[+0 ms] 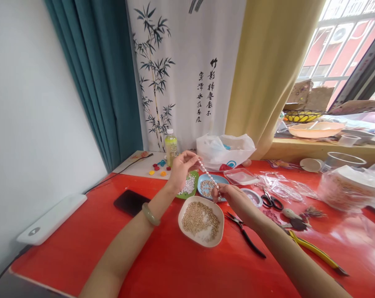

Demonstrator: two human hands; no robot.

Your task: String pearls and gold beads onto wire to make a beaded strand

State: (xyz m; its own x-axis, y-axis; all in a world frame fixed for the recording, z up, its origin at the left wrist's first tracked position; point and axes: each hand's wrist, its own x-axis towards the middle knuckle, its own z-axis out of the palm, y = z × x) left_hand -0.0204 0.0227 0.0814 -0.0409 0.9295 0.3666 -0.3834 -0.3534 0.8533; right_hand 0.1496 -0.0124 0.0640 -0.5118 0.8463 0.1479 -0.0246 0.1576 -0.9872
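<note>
Both bare arms (125,244) reach forward and inward.
The left hand (183,167) is higher, fingertips (193,159) pinched; the right hand (230,193), lower, is curled into a pinch too.

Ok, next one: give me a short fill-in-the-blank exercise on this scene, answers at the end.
1. The beaded strand stretches from the left hand to the ____ hand.
2. A bangle circles the ____ forearm.
3. The white beads lie in a ____ dish.
4. The scissors have ____ handles.

Missing words: right; left; green; black.
</note>
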